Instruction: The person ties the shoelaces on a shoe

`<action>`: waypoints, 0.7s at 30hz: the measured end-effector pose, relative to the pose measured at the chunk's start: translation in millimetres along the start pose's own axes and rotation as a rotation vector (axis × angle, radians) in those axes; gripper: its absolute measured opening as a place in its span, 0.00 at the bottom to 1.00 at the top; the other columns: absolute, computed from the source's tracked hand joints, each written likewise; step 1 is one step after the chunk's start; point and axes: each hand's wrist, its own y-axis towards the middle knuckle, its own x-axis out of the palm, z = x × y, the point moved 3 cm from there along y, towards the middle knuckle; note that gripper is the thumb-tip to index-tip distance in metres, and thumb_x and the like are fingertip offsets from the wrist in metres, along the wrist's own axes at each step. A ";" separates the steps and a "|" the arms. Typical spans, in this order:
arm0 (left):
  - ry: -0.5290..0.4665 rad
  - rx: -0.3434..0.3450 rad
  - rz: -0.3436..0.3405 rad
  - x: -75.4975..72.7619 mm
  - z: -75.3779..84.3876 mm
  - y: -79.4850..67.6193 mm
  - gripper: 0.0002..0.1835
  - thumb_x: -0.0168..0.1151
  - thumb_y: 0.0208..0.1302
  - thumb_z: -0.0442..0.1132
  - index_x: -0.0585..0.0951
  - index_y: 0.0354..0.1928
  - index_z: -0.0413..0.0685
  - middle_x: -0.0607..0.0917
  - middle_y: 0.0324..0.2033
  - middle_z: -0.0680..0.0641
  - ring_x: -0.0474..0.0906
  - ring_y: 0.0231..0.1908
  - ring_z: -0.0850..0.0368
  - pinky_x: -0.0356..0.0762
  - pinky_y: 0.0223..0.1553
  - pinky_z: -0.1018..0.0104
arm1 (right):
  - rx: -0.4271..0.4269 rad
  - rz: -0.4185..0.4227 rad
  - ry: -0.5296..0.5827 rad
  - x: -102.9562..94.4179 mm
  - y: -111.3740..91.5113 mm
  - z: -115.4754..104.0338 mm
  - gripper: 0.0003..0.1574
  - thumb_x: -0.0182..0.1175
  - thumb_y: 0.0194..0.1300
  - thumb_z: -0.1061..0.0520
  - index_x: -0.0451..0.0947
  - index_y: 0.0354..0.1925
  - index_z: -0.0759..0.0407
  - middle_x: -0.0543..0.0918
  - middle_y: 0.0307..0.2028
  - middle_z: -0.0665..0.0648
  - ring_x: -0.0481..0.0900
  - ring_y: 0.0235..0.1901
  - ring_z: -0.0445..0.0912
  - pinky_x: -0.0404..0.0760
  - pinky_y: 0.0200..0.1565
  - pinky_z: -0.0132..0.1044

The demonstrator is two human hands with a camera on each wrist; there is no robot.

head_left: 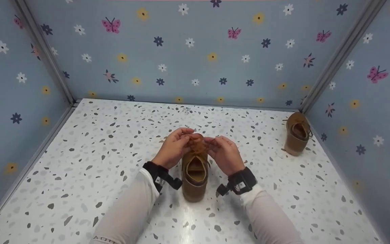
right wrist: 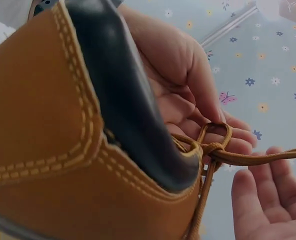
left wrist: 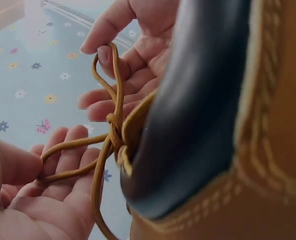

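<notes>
A brown lace-up shoe (head_left: 194, 193) stands on the speckled surface, its toe pointing away from me and its heel nearest. Its tan shoelace (left wrist: 113, 120) is knotted at the top of the tongue, with a loop out to either side. My left hand (head_left: 173, 149) pinches one lace loop (left wrist: 70, 145) between thumb and fingers. On the other side, my right hand (head_left: 227, 154) pinches the second lace loop (left wrist: 117, 75) at its end. A loose lace end (left wrist: 95, 200) hangs down from the knot. The shoe's dark padded collar (right wrist: 123, 75) fills much of both wrist views.
A matching brown shoe (head_left: 296, 145) stands at the far right, near the corner. Blue panels (head_left: 195, 51) printed with flowers and butterflies enclose the back and both sides of the white speckled tabletop (head_left: 120, 203). Black wrist cameras (head_left: 242, 181) are strapped to both wrists.
</notes>
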 end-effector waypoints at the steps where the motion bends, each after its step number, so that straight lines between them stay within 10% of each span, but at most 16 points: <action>1: -0.025 -0.005 0.006 0.9 -0.2 1.2 0.14 0.43 0.83 0.31 0.72 0.63 0.38 0.85 0.50 0.45 0.84 0.50 0.55 0.83 0.57 0.62 | -0.002 -0.025 0.017 0.7 -0.4 0.2 0.19 0.48 0.82 0.58 0.79 0.33 0.56 0.91 0.46 0.56 0.88 0.51 0.47 0.83 0.59 0.42; 11: -0.101 -0.033 0.031 7.4 4.3 6.2 0.11 0.41 0.81 0.34 0.76 0.47 0.41 0.68 0.30 0.50 0.62 0.29 0.57 0.69 0.35 0.64 | -0.045 -0.110 0.101 2.9 -2.4 3.3 0.21 0.43 0.85 0.57 0.72 0.30 0.52 0.83 0.31 0.49 0.82 0.36 0.42 0.83 0.53 0.38; 21: 0.118 0.028 -0.052 7.9 10.9 1.7 0.22 0.39 0.86 0.46 0.70 0.31 0.44 0.60 0.19 0.54 0.56 0.20 0.59 0.58 0.26 0.65 | -0.049 -0.022 0.106 -2.1 -2.4 2.5 0.20 0.44 0.85 0.55 0.68 0.30 0.50 0.75 0.27 0.48 0.67 0.29 0.41 0.74 0.40 0.35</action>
